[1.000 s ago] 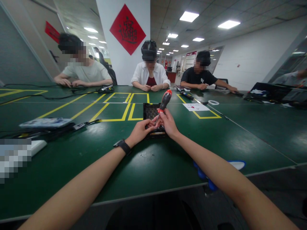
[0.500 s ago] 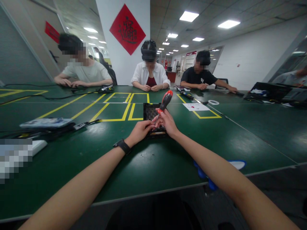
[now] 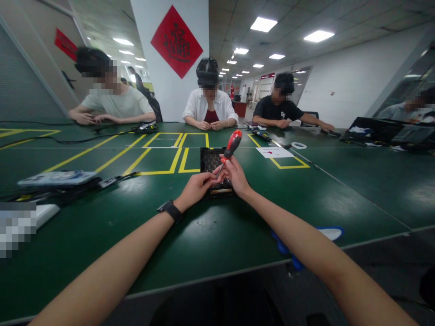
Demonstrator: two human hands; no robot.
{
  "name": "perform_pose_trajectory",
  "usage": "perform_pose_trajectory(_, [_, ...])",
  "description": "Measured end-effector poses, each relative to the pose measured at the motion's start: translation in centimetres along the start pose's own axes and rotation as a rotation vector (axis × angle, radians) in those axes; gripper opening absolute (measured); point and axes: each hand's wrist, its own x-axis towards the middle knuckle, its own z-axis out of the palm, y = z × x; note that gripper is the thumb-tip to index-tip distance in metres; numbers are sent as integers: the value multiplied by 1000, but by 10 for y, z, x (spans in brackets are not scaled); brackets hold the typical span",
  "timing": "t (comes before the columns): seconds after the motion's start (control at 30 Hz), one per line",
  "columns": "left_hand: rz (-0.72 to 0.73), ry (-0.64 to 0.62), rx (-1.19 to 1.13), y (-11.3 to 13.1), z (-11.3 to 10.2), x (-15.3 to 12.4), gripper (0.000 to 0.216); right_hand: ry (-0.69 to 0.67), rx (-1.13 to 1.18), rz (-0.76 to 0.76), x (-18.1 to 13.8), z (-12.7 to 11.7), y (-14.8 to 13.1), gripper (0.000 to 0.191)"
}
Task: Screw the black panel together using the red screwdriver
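Note:
My right hand [image 3: 237, 176] is closed on a red-and-black screwdriver [image 3: 233, 144]. The handle leans up and to the right, and the thin shaft slants down toward my left fingertips. My left hand [image 3: 195, 188], thumb and fingers pinched together, meets the lower end of the shaft. Whatever sits in that pinch is too small to make out. Under both hands lies a shallow black case [image 3: 205, 156] with many small, blurred pieces inside. The hands cover much of its middle.
Yellow tape [image 3: 176, 159] marks the green table [image 3: 163, 267]. Left are a pale blue flat box [image 3: 57, 178] and cables; right, a paper sheet [image 3: 274, 152] and tape roll [image 3: 298, 146]. A blue-and-white object [image 3: 331, 233] lies beyond my right forearm. Several people sit opposite.
The whole view has shifted slightly, so the scene sits a little further left. My hands and the screwdriver keep nearly the same pose over the case.

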Motion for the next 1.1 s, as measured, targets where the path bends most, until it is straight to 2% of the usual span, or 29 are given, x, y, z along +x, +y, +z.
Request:
perform_pose_trajectory(0.2, [35, -15, -28, 3, 0, 1, 26, 30, 20, -14, 1, 2, -1, 33])
perform_pose_trajectory(0.37, [30, 64, 66, 4, 2, 0, 21, 35, -13, -53, 1, 2, 0, 35])
perform_pose_trajectory(0.5, [-8, 82, 112, 2, 2, -1, 24, 32, -35, -69, 1, 2, 2, 36])
perform_pose_trajectory(0.9, [33, 5, 26, 3, -1, 0, 21, 23, 26, 8, 0, 2, -3, 34])
perform_pose_trajectory(1.1, [-29, 98, 64, 9, -1, 0, 16, 6, -78, -62, -3, 7, -3, 35])
